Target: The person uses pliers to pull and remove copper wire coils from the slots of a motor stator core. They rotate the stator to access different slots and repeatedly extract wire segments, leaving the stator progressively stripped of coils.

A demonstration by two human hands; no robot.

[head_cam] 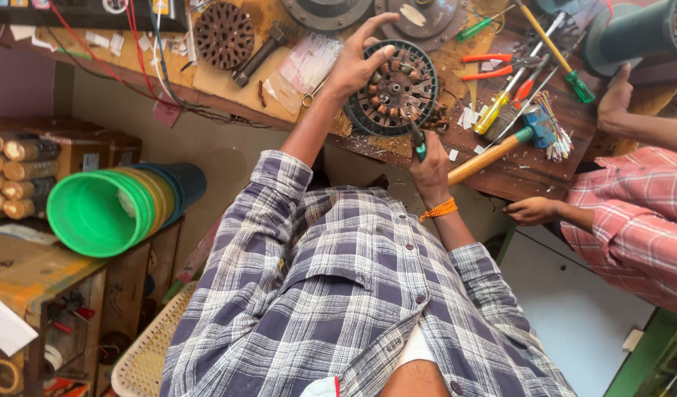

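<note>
Both hands on round stator w/ green-handled tool.

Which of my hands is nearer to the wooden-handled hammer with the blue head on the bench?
Right. The right hand, holding a green-handled tool, sits just beside the handle end of the wooden-handled hammer. The left hand grips the round black motor stator, farther away.

I count two wound motor cores: one under my hands, one further off. One hammer, two screwdrivers, one stack of buckets.
</note>
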